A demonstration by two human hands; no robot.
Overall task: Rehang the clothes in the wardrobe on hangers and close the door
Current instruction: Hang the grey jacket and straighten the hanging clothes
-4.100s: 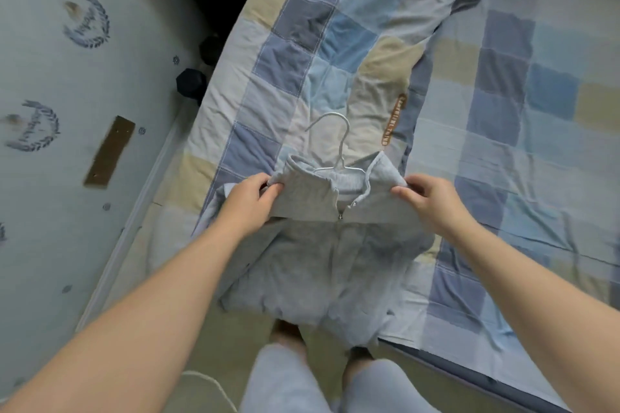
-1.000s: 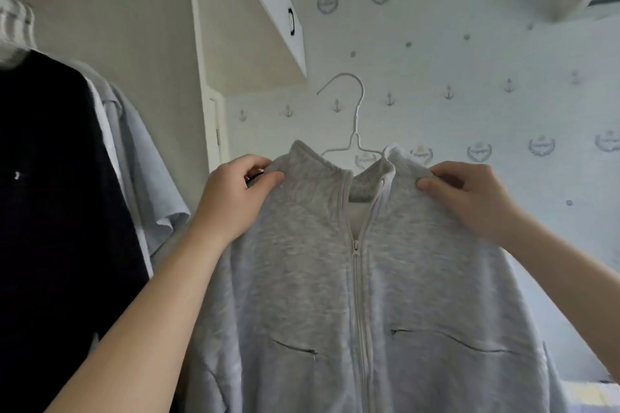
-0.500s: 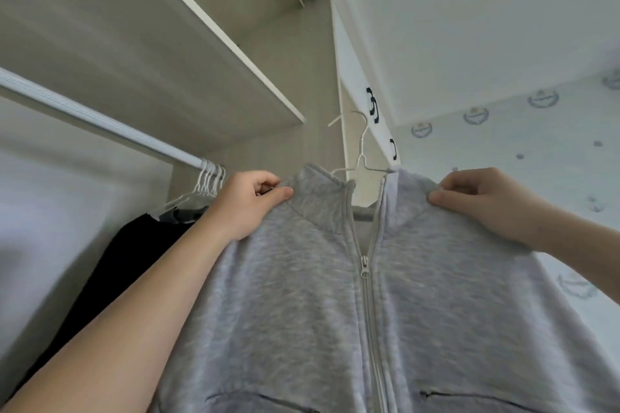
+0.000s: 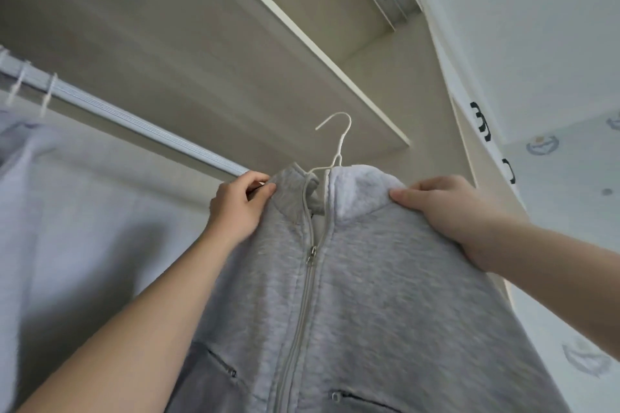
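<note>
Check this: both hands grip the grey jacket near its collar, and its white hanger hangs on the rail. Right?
No: the head view shows the white hanger clear of the rail. The left hand and right hand grip the grey jacket.

Bedroom: wardrobe rail [image 4: 134,119], wallpaper [image 4: 570,178]

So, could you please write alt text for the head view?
The left hand and right hand hold up a grey zip jacket on a white hanger, gripping its shoulders. Its hook is not yet on the wardrobe rail.
</note>
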